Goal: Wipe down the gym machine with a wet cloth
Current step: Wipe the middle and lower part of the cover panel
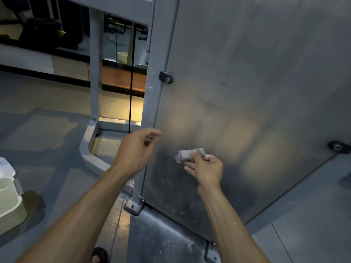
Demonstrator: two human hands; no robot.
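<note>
The gym machine's big grey panel fills the right half of the view, bolted to a grey upright post. My right hand pinches a small bunched grey cloth with a purple edge, held close to the lower part of the panel. My left hand hovers beside the post's lower end, fingers loosely curled and holding nothing. Streaks and scuffs mark the panel below the cloth.
A pale bucket stands on the floor at the left edge. The machine's curved base frame and a black cable lie behind the post. Black mounting brackets sit at the panel's foot. My sandalled foot shows at the bottom.
</note>
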